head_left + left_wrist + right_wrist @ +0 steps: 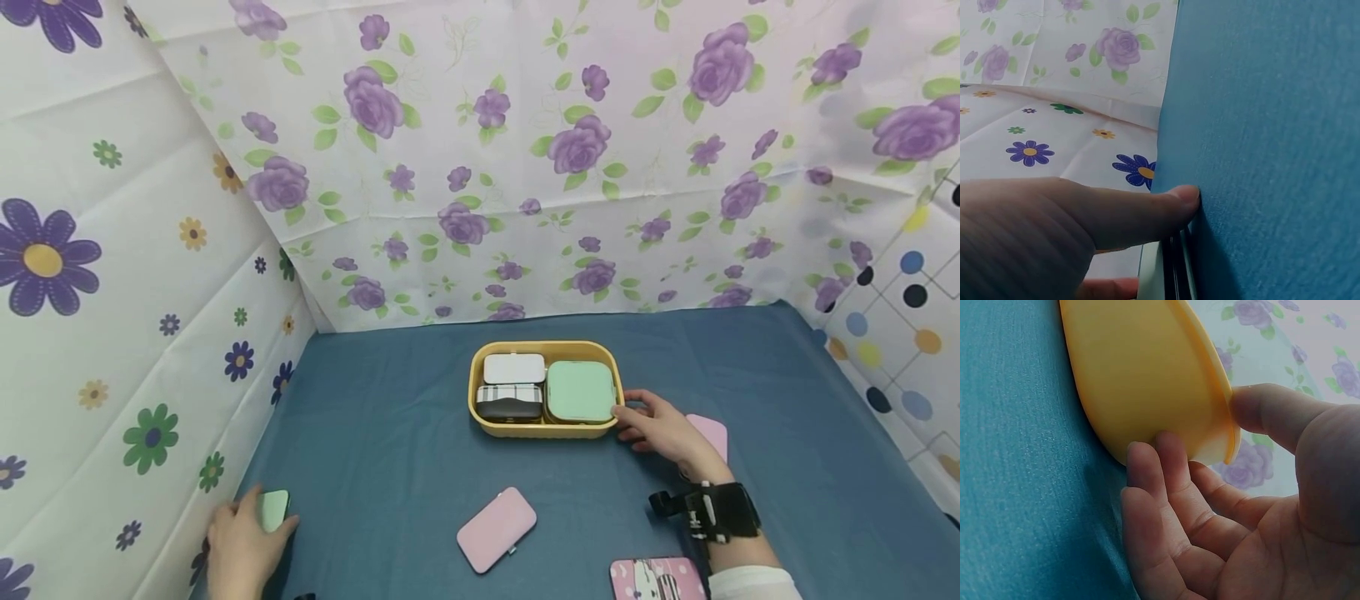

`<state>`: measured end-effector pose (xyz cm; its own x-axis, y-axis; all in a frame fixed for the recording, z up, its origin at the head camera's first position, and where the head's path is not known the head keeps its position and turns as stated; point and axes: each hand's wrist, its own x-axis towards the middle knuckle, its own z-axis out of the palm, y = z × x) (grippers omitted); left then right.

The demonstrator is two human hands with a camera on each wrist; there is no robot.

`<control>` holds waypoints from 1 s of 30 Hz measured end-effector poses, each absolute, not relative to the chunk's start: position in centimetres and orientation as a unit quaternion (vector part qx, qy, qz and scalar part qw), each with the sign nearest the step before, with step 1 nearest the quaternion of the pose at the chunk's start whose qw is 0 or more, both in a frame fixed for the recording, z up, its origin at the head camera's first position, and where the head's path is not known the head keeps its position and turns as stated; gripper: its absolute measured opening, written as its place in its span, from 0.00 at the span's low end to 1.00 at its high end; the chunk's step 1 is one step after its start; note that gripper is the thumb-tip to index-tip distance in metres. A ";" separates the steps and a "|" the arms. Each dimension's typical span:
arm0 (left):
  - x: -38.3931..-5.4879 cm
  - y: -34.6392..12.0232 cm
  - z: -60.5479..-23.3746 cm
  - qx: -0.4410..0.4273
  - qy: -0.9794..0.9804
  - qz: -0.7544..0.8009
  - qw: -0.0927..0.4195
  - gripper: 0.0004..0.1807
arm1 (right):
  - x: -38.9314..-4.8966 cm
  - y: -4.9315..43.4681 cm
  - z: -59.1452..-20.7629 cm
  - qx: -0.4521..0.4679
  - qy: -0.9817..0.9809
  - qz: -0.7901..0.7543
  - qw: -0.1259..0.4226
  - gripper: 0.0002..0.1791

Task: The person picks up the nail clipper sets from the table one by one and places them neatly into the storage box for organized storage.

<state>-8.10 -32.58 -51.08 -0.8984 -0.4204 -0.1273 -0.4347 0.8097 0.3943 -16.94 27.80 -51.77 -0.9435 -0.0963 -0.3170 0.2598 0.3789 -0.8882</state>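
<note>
1. While the right hand holds the tray's right end (thumb on rim), the left hand grips the green case between thumb and fingers.
2. Green case lies well left of the tray, toward the near side; tray's long axis runs left–right.

Head view: bright, diffuse light; floral backdrop pale but legible. Left wrist view: dimmer; left hand underlit, its near part soft, shadow on blue cloth beside it. Right wrist view: right hand shaded, cloth darkened beneath its fingers; yellow basket paler near the rim.
</note>
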 end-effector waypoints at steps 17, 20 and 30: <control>-8.0 -32.8 -50.6 -0.250 0.944 0.205 0.069 0.55 | -17.0 27.8 -51.8 0.057 0.817 -0.551 0.160 0.44; -8.0 -33.0 -50.6 -0.245 0.946 0.202 0.070 0.55 | -17.0 27.8 -51.8 0.058 0.817 -0.551 0.161 0.44; -8.2 -33.5 -50.4 -0.226 0.953 0.190 0.068 0.55 | -16.9 27.8 -51.8 0.061 0.817 -0.550 0.160 0.44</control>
<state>-8.21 -33.46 -50.44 -0.8885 -0.4057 -0.2145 -0.4569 0.8257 0.3309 -16.92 27.82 -51.80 -0.9412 -0.0774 -0.3287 0.2755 0.3872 -0.8799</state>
